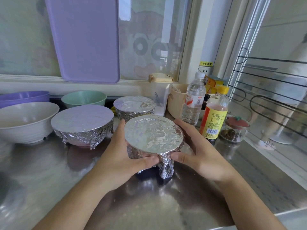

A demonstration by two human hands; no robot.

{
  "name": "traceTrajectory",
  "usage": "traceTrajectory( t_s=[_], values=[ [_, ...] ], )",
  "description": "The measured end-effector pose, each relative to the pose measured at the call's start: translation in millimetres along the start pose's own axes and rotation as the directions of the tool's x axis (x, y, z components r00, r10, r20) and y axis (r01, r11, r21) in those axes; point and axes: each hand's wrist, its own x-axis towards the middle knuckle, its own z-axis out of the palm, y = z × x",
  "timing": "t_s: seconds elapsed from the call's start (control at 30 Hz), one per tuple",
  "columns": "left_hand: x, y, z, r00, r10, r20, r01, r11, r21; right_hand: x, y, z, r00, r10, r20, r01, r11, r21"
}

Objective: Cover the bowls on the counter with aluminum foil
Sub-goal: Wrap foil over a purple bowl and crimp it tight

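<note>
Foil-wrapped small round bowl (153,136) sits gripped between left hand (123,156) and right hand (194,151), moulding its skirt; next, press the loose front tail under.

Home kitchen: steel counter (49,171) held bowls (25,120), sauce bottle (214,113), purple cutting board (84,39) by window.

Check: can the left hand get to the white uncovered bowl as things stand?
Probably yes, once freed. The left hand grips the foil-covered bowl with the right hand; the white bowl sits open-topped on its side, beyond another foil-covered bowl.
</note>
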Motion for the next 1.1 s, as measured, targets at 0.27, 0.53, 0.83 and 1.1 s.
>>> traceTrajectory(
  t_s=[0.27,0.53,0.83,1.1],
  values=[
    [-0.5,-3.5,11.5,0.996,0.06,-0.069,-0.056,0.997,0.06,0.0,-3.8,3.5,1.0,-0.001,-0.002,0.001,0.997,-0.076],
    [-2.5,-3.8,20.2,0.98,0.111,-0.165,-0.093,0.989,0.115,1.2,-9.1,5.8,1.0,-0.017,0.02,0.018,0.998,-0.057],
    [-2.8,-5.8,14.4,0.99,0.136,-0.035,-0.131,0.982,0.138,2.5,-11.1,13.1,0.998,-0.016,-0.066,0.006,0.99,-0.139],
    [-0.8,-7.5,8.3,0.997,0.079,-0.013,-0.078,0.993,0.093,3.3,-11.5,19.0,0.995,-0.046,-0.091,0.018,0.957,-0.289]
  ],
)
